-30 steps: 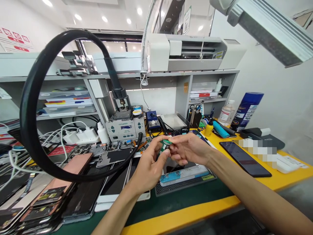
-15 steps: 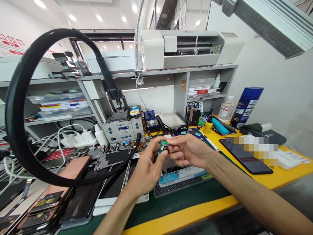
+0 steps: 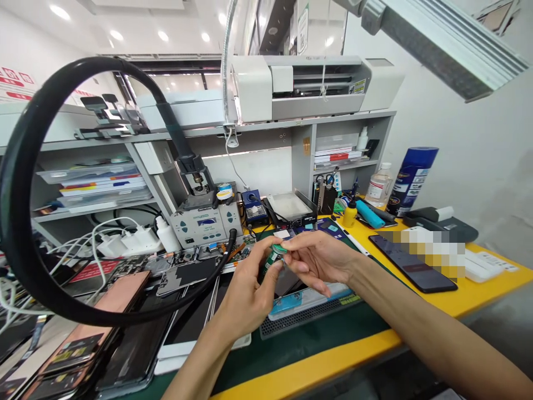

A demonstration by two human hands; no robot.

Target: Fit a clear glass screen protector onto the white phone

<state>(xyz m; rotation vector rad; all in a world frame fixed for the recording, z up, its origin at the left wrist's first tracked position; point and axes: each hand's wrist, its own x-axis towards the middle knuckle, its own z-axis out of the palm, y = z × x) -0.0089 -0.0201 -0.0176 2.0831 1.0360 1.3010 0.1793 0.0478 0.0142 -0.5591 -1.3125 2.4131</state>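
Above the middle of the workbench, my left hand (image 3: 254, 289) is wrapped round a small green jar (image 3: 273, 257) with a pale label, held slightly tilted. My right hand (image 3: 318, 258) pinches the green lid (image 3: 280, 248) at the top of the jar between thumb and index finger, its other fingers partly spread. Whether the lid is loose from the jar cannot be made out. Behind and below the hands lie a blue-and-clear packet (image 3: 287, 303) and a perforated black mat (image 3: 308, 319).
A thick black hose (image 3: 25, 239) loops across the left, over stacked phone parts (image 3: 120, 294). Behind stands a grey hot-air station (image 3: 204, 225). To the right are a black phone (image 3: 412, 264), a yellow bottle (image 3: 350, 214) and a blue can (image 3: 412, 180).
The view has shifted slightly, moving the background left. My right hand's lower fingers have opened out a little, and more of the green jar shows between the hands.
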